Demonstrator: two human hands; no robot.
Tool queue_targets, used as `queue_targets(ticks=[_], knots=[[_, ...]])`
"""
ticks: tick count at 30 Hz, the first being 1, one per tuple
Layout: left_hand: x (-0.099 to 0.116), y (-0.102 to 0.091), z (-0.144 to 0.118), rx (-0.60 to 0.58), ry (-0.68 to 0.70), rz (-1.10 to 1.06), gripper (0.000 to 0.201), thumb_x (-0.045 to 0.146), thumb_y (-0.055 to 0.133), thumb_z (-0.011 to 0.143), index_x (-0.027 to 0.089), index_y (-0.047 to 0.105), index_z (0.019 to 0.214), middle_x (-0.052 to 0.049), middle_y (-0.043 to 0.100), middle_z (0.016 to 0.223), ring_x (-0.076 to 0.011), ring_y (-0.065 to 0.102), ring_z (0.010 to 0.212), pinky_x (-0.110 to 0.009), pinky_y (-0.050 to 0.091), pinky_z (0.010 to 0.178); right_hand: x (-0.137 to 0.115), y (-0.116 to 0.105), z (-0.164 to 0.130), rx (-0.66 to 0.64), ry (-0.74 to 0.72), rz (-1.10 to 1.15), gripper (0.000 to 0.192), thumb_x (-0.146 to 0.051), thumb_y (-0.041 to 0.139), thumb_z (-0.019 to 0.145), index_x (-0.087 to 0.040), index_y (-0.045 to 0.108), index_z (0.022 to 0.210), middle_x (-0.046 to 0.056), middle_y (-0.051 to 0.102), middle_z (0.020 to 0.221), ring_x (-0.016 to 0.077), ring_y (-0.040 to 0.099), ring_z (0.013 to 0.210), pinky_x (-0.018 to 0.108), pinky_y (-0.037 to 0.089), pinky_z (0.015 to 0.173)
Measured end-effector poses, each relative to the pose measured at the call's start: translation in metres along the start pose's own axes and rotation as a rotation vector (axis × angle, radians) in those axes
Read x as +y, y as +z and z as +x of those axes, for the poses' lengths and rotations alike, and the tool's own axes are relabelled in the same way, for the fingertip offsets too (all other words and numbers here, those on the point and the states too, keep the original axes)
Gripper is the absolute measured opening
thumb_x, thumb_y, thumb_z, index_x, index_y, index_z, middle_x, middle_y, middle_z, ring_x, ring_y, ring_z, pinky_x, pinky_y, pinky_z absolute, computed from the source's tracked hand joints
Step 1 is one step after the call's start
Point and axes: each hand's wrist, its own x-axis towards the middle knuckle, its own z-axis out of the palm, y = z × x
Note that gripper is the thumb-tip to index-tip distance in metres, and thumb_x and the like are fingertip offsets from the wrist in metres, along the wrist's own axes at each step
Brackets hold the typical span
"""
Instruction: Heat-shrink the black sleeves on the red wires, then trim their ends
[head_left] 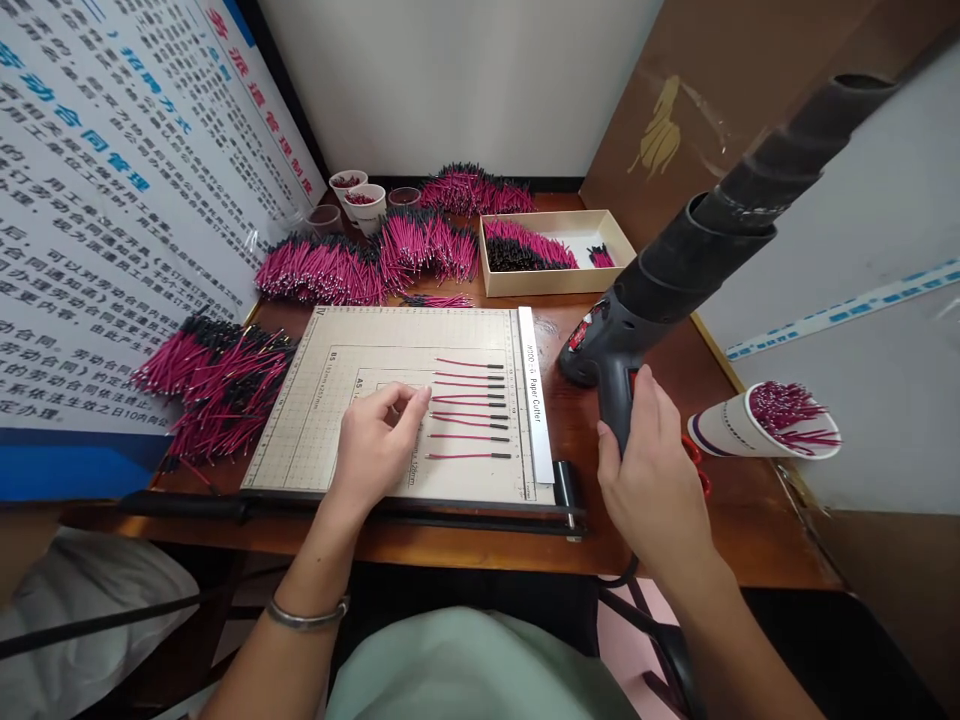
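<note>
Right hand [651, 470] around heat gun [615, 350]

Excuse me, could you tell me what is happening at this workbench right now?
A person sits at a brown wooden table. The left hand presses on a beige gridded paper-cutter board, fingertips beside a row of thin magenta wires with black sleeved ends laid side by side. The right hand grips the handle of a black heat gun resting on the table. Heaps of similar magenta wires lie around, and a white paper cup lies tipped at the right.
</note>
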Motion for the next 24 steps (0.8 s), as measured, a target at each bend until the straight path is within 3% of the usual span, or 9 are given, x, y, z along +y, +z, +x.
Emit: queue_targets(ticks=[5, 7, 9, 12, 13, 15, 17, 20, 24], knots=[[-0.002, -0.003, -0.002, -0.017, 0.023, -0.013, 0.038, 0.048, 0.056, 0.088, 0.019, 0.061, 0.063, 0.003, 0.056, 0.056, -0.0115, 0.047, 0.051, -0.027, 0.035, 0.055, -0.007, -0.005, 0.003, 0.011, 0.088, 0.129, 0.060, -0.031, 0.051, 0.094, -0.006, 0.044, 0.148, 0.026, 0.047, 0.149, 0.0410, 0.047, 0.138, 0.064, 0.044, 0.109], [-0.002, -0.003, -0.002, -0.020, 0.029, -0.017, 0.038, 0.047, 0.056, 0.087, 0.019, 0.061, 0.063, 0.003, 0.056, 0.056, -0.0116, 0.047, 0.051, -0.027, 0.034, 0.054, -0.015, -0.011, 0.008, 0.107, 0.208, 0.380, 0.057, -0.039, 0.062, 0.088, -0.009, 0.056, 0.136, 0.024, 0.049, 0.147, 0.0399, 0.045, 0.138, 0.064, 0.038, 0.114], [-0.002, -0.003, -0.002, -0.023, 0.033, -0.020, 0.037, 0.047, 0.056, 0.087, 0.019, 0.060, 0.063, 0.003, 0.055, 0.054, -0.0118, 0.048, 0.051, -0.028, 0.034, 0.055, -0.025, -0.018, 0.020, 0.111, 0.405, 0.849, 0.050, -0.048, 0.068, 0.083, -0.016, 0.064, 0.122, 0.018, 0.057, 0.137, 0.0341, 0.055, 0.126, 0.057, 0.047, 0.109], [-0.001, -0.002, -0.002, -0.026, 0.038, -0.023, 0.037, 0.047, 0.055, 0.087, 0.019, 0.059, 0.062, 0.003, 0.054, 0.053, -0.0123, 0.048, 0.051, -0.028, 0.035, 0.056, -0.038, -0.026, 0.051, -0.174, 0.593, 1.532, 0.054, -0.063, 0.050, 0.092, -0.019, 0.064, 0.120, 0.013, 0.066, 0.119, 0.0215, 0.067, 0.091, 0.036, 0.063, 0.071], [-0.001, -0.002, -0.001, -0.027, 0.040, -0.024, 0.037, 0.047, 0.055, 0.087, 0.019, 0.060, 0.062, 0.003, 0.054, 0.053, -0.0125, 0.048, 0.052, -0.028, 0.035, 0.056, -0.042, -0.027, 0.064, -0.237, 0.706, 1.938, 0.055, -0.058, 0.054, 0.092, -0.016, 0.061, 0.127, 0.012, 0.066, 0.119, 0.0166, 0.065, 0.082, 0.028, 0.061, 0.062], [-0.001, -0.002, -0.001, -0.028, 0.042, -0.028, 0.037, 0.047, 0.054, 0.086, 0.019, 0.060, 0.063, 0.003, 0.054, 0.053, -0.0128, 0.049, 0.052, -0.028, 0.035, 0.057, -0.050, -0.027, 0.086, -0.157, 1.013, 2.743, 0.069, -0.044, 0.072, 0.083, -0.018, 0.050, 0.142, 0.010, 0.066, 0.116, 0.0130, 0.061, 0.069, 0.025, 0.058, 0.049], [-0.002, -0.002, 0.000, -0.028, 0.042, -0.033, 0.037, 0.048, 0.054, 0.086, 0.019, 0.059, 0.063, 0.003, 0.054, 0.053, -0.0130, 0.048, 0.052, -0.028, 0.034, 0.057, -0.057, -0.026, 0.102, -0.027, 1.234, 3.208, 0.083, -0.020, 0.081, 0.071, -0.025, 0.048, 0.147, 0.007, 0.064, 0.123, 0.0109, 0.061, 0.071, 0.020, 0.056, 0.046], [-0.002, -0.002, 0.000, -0.034, 0.042, -0.044, 0.039, 0.048, 0.053, 0.086, 0.020, 0.057, 0.061, 0.003, 0.054, 0.052, -0.0130, 0.048, 0.052, -0.028, 0.033, 0.056, -0.070, -0.030, 0.109, 0.133, 1.301, 3.336, 0.082, -0.007, 0.075, 0.069, -0.027, 0.052, 0.145, 0.006, 0.064, 0.124, 0.0076, 0.056, 0.062, 0.016, 0.048, 0.036], [-0.001, -0.003, 0.000, -0.069, 0.046, -0.071, 0.038, 0.049, 0.053, 0.086, 0.019, 0.058, 0.062, 0.003, 0.054, 0.053, -0.0128, 0.047, 0.051, -0.028, 0.033, 0.056, -0.092, -0.043, 0.099, 0.117, 1.093, 2.763, 0.054, -0.041, 0.068, 0.080, -0.018, 0.062, 0.128, 0.007, 0.066, 0.100, 0.0054, 0.043, 0.044, 0.016, 0.040, 0.026]])
